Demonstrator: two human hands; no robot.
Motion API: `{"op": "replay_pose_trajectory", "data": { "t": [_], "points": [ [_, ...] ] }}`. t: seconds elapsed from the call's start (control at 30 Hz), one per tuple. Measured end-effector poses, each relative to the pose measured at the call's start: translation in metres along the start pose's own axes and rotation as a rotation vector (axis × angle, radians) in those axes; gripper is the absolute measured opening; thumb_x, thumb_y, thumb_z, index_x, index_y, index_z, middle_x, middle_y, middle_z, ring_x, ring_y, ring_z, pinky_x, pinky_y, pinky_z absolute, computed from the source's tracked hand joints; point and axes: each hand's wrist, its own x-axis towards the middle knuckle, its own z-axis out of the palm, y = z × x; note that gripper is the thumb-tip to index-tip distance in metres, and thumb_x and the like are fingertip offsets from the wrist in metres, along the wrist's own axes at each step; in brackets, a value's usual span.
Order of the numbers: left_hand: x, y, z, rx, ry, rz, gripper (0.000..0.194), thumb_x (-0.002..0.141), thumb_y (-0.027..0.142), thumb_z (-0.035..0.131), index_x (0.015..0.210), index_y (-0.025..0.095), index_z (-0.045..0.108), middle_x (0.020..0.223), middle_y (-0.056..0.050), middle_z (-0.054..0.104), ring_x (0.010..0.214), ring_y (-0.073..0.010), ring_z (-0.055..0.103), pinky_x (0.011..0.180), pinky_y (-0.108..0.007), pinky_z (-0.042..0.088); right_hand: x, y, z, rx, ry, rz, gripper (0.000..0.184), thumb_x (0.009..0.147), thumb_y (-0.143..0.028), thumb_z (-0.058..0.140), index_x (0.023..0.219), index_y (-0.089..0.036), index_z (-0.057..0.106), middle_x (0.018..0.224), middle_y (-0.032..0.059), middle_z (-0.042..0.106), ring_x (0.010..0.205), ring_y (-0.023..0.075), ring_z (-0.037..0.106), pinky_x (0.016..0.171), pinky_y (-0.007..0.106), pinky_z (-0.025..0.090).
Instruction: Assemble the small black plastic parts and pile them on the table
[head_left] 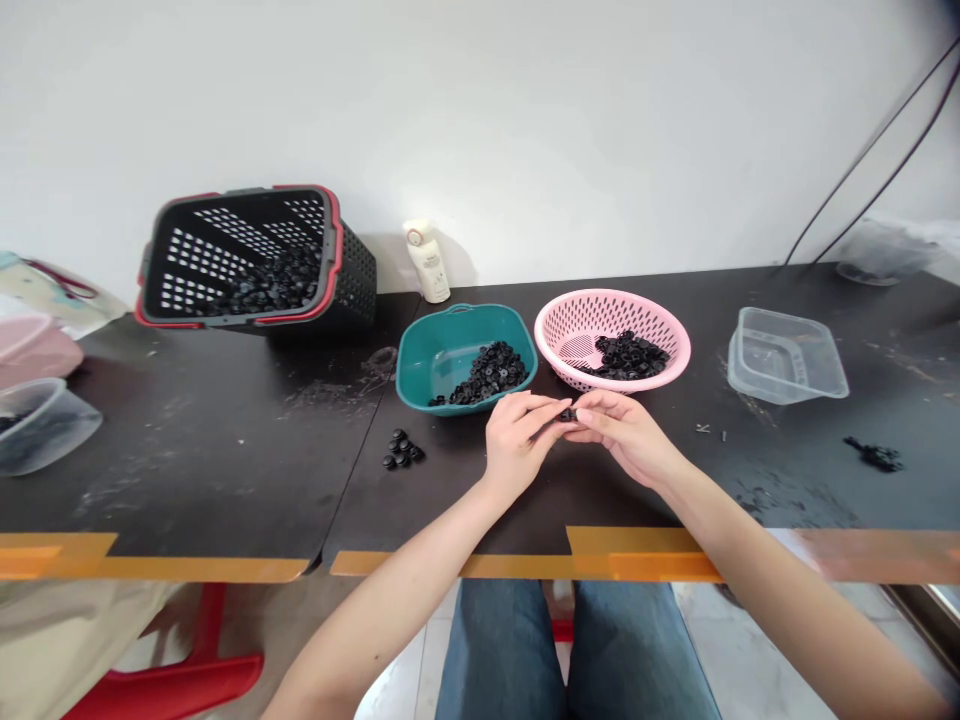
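My left hand (517, 442) and my right hand (621, 434) meet at the middle of the table, with their fingertips pinching a small black plastic part (568, 414). Just behind them stands a teal plastic bowl (420, 372) holding a heap of small black ring-like parts (487, 374). A pink perforated colander (577, 330) to its right holds a similar heap (628, 355). Left of my hands, a little cluster of black parts (401, 449) lies directly on the tabletop.
The black tabletop (225, 470) has orange tape along its front edge. Behind it, a black basket with a red rim (240, 255) lies tipped, holding black parts. A white bottle (426, 262) stands by the wall. A clear plastic tray (786, 355) and a dark clump (874, 454) lie right.
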Motion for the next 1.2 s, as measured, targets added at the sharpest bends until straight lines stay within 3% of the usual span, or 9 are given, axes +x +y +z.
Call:
{"op": "replay_pose_trajectory", "data": {
  "t": [0.43, 0.7, 0.87, 1.2],
  "points": [
    [-0.001, -0.0012, -0.0004, -0.009, 0.034, 0.056, 0.026, 0.079, 0.023, 0.071, 0.106, 0.027, 0.069, 0.091, -0.001, 0.073, 0.084, -0.0151, 0.063, 0.083, -0.035, 0.051, 0.0014, 0.0039, -0.0024, 0.068, -0.086, 0.083, 0.017, 0.075, -0.03, 0.075, 0.075, -0.019, 0.062, 0.079, -0.0019, 0.068, 0.079, 0.0131, 0.068, 0.082, 0.033, 0.057],
    [0.002, 0.0032, 0.0005, -0.035, 0.063, 0.041, 0.026, 0.078, 0.025, 0.073, 0.104, 0.026, 0.07, 0.09, -0.002, 0.072, 0.084, -0.0152, 0.064, 0.083, -0.035, 0.051, 0.0004, 0.0033, 0.0012, 0.124, -0.105, 0.036, 0.012, 0.077, -0.027, 0.073, 0.076, -0.021, 0.063, 0.079, -0.0033, 0.067, 0.076, 0.0102, 0.066, 0.082, 0.029, 0.055],
    [0.0013, 0.0028, 0.0001, -0.024, 0.044, 0.04, 0.025, 0.079, 0.027, 0.071, 0.104, 0.026, 0.07, 0.091, -0.002, 0.072, 0.085, -0.0157, 0.064, 0.09, -0.039, 0.05, 0.0001, 0.0032, 0.0009, 0.107, -0.094, 0.051, 0.014, 0.075, -0.029, 0.075, 0.077, -0.02, 0.064, 0.079, -0.0023, 0.068, 0.076, 0.012, 0.066, 0.082, 0.032, 0.055],
    [-0.0012, 0.001, -0.0006, -0.017, 0.055, 0.073, 0.023, 0.078, 0.028, 0.072, 0.101, 0.027, 0.071, 0.088, -0.001, 0.073, 0.084, -0.0153, 0.065, 0.087, -0.038, 0.051, 0.0005, 0.0055, 0.0, 0.109, -0.102, 0.021, 0.019, 0.073, -0.025, 0.077, 0.081, -0.022, 0.059, 0.081, -0.0036, 0.063, 0.08, 0.0111, 0.063, 0.085, 0.032, 0.055]
  ]
}}
